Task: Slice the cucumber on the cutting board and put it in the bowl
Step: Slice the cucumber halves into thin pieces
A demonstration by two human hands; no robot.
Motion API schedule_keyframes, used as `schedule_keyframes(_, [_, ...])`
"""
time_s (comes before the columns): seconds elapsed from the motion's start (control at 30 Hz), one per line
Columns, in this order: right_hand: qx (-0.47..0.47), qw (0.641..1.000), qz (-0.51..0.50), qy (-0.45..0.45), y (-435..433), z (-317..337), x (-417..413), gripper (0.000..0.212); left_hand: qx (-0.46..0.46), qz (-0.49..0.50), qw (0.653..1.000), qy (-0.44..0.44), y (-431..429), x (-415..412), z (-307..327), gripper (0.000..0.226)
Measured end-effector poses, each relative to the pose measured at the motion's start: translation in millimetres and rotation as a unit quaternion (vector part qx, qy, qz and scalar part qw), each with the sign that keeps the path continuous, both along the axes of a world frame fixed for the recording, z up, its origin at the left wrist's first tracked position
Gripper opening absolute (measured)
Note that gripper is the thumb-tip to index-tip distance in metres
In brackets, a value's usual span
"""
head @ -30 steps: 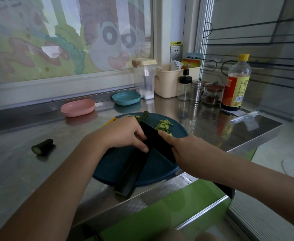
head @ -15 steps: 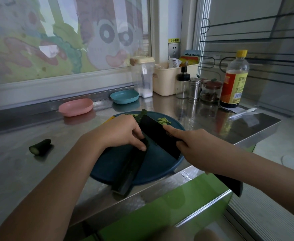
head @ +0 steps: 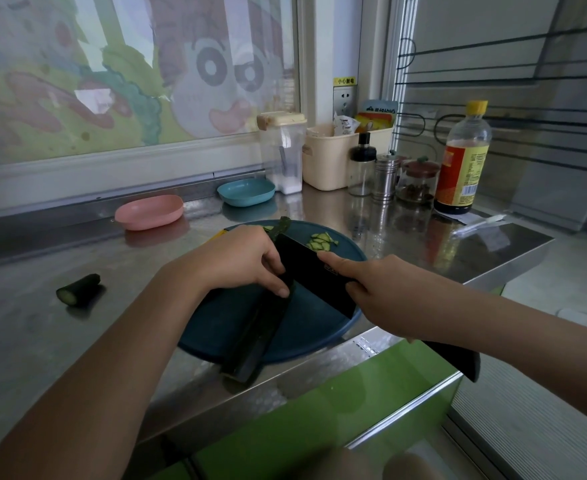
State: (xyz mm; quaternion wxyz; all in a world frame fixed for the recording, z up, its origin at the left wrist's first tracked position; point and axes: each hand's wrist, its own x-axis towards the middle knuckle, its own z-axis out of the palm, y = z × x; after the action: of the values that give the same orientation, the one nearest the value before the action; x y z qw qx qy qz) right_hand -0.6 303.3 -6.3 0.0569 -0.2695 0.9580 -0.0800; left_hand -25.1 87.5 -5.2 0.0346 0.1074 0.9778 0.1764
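A long dark cucumber (head: pixel 254 336) lies diagonally across the round dark-blue cutting board (head: pixel 313 323), its near end sticking out over the counter edge. My left hand (head: pixel 240 259) grips the cucumber from above, fingers curled down its side. My right hand (head: pixel 385 289) holds a black cleaver (head: pixel 314 275), index finger stretched along the blade; the blade stands against the cucumber right beside my left fingers. Several thin cucumber slices (head: pixel 321 241) lie on the far part of the board. A pink bowl (head: pixel 149 212) and a blue bowl (head: pixel 246 191) sit behind.
A cut cucumber stub (head: pixel 79 289) lies on the steel counter to the left. At the back right stand a clear container (head: pixel 283 157), a beige bin (head: pixel 333 157), small jars and a sauce bottle (head: pixel 463 161). The counter edge runs just under the board.
The cleaver and my right hand have shifted slightly along the cucumber toward my left fingers, and more of the slices show behind the blade. My left hand stays on the cucumber.
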Motion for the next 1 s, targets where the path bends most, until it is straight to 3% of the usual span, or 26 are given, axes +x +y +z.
schedule_keyframes(0.27, [0.017, 0.999, 0.004, 0.027, -11, -13, -12, 0.064, -0.008, -0.012, 1.000, -0.006, -2, 0, 1, 0.030])
schedule_keyframes(0.4, [-0.012, 1.000, -0.004, -0.001, -10, -15, -13, 0.063, -0.028, -0.037, 0.998, -0.034, -6, 5, 6, 0.039])
schedule_keyframes(0.6, [-0.030, 0.999, -0.017, 0.005, 2, -15, -13, 0.056, 0.017, -0.042, 0.997, 0.062, -17, 27, -24, 0.065])
schedule_keyframes(1.0, [-0.109, 0.993, -0.035, -0.037, 10, -2, -8, 0.054, -0.012, -0.069, 0.993, 0.097, -12, 15, -18, 0.037])
